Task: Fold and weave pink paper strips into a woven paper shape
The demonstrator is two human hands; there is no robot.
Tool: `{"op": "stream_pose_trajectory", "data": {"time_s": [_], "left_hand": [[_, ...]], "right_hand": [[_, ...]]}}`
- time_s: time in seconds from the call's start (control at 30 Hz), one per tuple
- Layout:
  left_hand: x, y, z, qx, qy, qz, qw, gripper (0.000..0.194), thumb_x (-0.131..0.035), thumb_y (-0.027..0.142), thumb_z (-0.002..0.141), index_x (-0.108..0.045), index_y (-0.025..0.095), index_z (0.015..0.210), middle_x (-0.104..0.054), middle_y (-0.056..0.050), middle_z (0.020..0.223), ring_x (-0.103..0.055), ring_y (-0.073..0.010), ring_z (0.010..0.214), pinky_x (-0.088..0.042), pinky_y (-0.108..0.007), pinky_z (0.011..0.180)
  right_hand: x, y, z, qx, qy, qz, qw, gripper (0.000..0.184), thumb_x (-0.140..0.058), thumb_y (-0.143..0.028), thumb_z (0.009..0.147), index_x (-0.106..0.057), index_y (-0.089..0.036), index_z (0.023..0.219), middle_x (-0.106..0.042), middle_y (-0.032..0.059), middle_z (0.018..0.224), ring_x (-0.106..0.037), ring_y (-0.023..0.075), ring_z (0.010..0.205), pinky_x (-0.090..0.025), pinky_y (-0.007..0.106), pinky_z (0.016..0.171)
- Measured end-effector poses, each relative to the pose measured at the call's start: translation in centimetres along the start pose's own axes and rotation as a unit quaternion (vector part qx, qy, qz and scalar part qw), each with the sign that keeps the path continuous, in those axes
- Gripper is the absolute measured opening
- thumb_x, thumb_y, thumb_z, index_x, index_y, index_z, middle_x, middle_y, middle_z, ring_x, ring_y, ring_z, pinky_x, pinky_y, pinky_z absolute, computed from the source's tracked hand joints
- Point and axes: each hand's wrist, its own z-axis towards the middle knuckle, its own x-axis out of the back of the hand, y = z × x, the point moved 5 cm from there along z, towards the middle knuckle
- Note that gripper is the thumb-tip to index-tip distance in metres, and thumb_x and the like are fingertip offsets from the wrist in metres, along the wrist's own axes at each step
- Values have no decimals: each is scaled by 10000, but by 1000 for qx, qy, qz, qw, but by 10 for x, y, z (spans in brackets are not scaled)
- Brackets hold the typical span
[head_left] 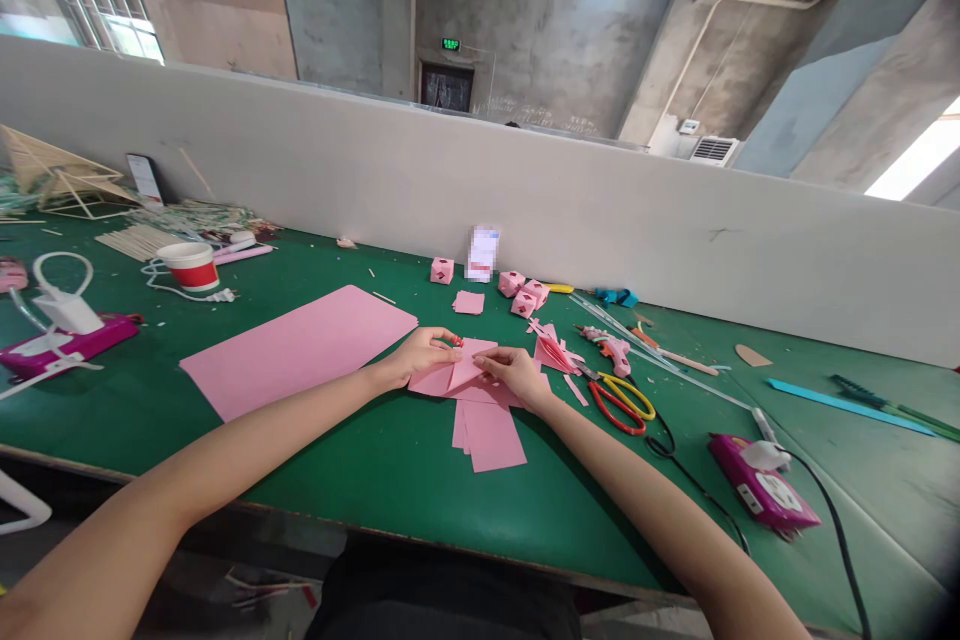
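Note:
Between my two hands is a folded piece of pink paper (466, 375), one flap raised. My left hand (420, 356) pinches its left side; my right hand (514, 372) is closed on its right side. Below them, several pink paper rectangles (491, 435) lie loosely stacked. A large pink sheet (307, 350) spreads out to the left. Beyond my hands sit a small stack of pink squares (469, 303) and several folded pink paper cubes (512, 284) with dark red markings. Pink paper scraps (555, 350) lie to the right of my right hand.
Scissors (622, 403) with red and yellow handles and a pink glue gun (609, 348) lie to the right. Purple power strips stand at the right (765, 490) and left (71, 345). A red and white cup (189, 266) stands at left. A phone (482, 254) leans against the partition (360, 170).

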Motion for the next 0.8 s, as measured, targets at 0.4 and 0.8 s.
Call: {"op": "stream_pose_trajectory", "data": {"time_s": [0.4, 0.8], "left_hand": [[0, 2, -2, 6, 4, 1, 1000, 388, -816, 361, 654, -671, 172, 960, -736, -66, 840, -680, -216, 838, -500, -315, 785], [2, 0, 0, -3, 11, 18, 1000, 432, -805, 446, 655, -670, 179, 967, -730, -63, 817, -675, -228, 806, -487, -300, 695]], "right_hand": [[0, -1, 0, 3, -1, -3, 1000, 372, -776, -479, 667, -757, -161, 858, -717, 42, 735, -639, 142, 606, -470, 249, 568], [-1, -5, -4, 10, 2, 2, 1000, 418, -766, -477, 694, -732, -166, 971, -700, 25, 705, -635, 131, 606, -469, 236, 566]]}}
